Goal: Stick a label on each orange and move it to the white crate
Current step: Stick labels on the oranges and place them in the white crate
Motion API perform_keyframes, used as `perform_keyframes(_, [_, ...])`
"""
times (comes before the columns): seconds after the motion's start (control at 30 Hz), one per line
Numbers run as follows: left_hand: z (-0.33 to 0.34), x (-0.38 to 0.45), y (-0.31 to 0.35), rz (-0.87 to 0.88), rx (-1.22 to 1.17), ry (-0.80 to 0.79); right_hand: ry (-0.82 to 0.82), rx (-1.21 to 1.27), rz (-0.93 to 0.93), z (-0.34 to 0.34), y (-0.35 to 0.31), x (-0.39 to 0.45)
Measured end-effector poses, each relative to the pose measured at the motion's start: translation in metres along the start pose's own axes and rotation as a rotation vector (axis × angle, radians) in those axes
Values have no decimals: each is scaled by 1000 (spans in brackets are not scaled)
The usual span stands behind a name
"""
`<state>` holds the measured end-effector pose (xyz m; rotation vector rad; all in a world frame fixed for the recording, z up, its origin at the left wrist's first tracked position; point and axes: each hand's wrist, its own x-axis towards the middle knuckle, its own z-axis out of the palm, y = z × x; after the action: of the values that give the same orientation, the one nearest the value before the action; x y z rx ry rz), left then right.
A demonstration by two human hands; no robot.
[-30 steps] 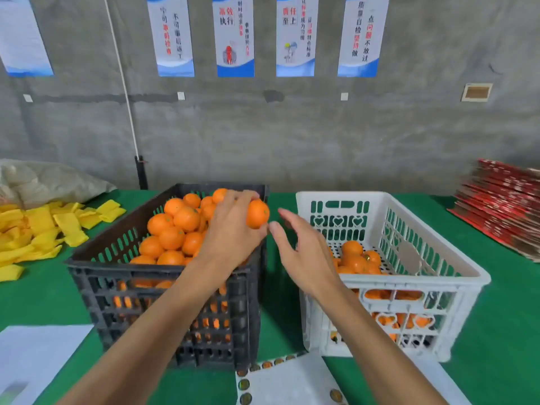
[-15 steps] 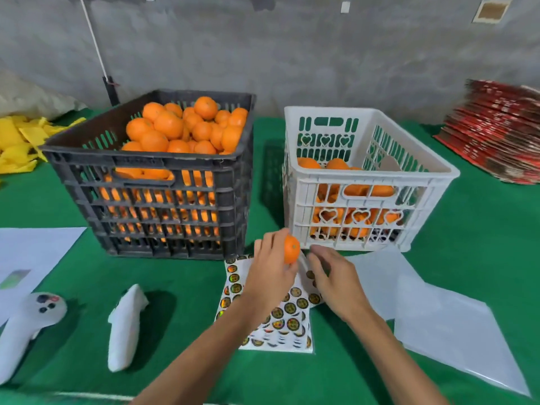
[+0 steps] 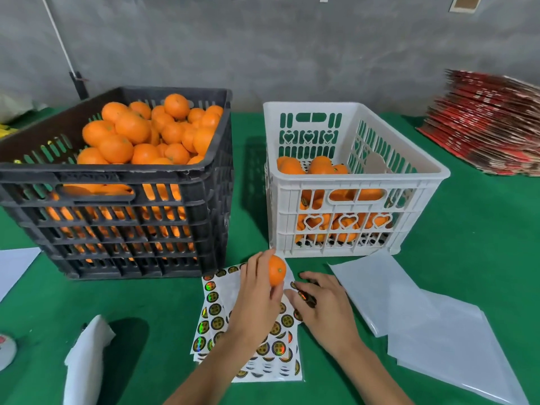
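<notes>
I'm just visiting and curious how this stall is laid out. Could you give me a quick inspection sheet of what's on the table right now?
Surface: green cloth-covered table.
Job's things: black plastic crate heaped with oranges; white plastic crate partly filled; white sheet of round shiny stickers.
Clutter: clear plastic sheets, white paper, white cloth-like bundle, stack of red flattened cartons.
Hands: left hand holds a small orange; right hand pinches one sticker over the sheet.
Cables: white cord down the wall.
Surroundings: grey concrete wall.
</notes>
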<state>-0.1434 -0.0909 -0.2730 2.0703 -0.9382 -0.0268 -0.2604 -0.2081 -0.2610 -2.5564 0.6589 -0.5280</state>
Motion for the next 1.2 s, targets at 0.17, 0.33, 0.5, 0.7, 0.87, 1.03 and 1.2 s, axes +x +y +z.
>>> perform_keyframes(0.17, [-1,-1,-2,-8,-36,5,87,84,69,5,0,13])
perform_keyframes(0.33, [-1,-1,-4,-19,-58,12,63,-41,-73,5,3,9])
perform_keyframes(0.5, [-2,-1,-4,-33,-86,14,32,-68,-118,3,2,5])
perform_keyframes(0.7, [-3,1,-6,-81,-146,4,69,-14,-127,2,-2,6])
perform_keyframes(0.87, [-4,1,-6,-95,-180,2,34,32,-83,3,-4,8])
perform_keyframes(1.03, [-5,0,-6,-119,-217,-5,23,72,-25,4,-1,9])
perform_keyframes(1.2, [-7,0,-3,-136,-230,-14,117,253,174,-7,-7,27])
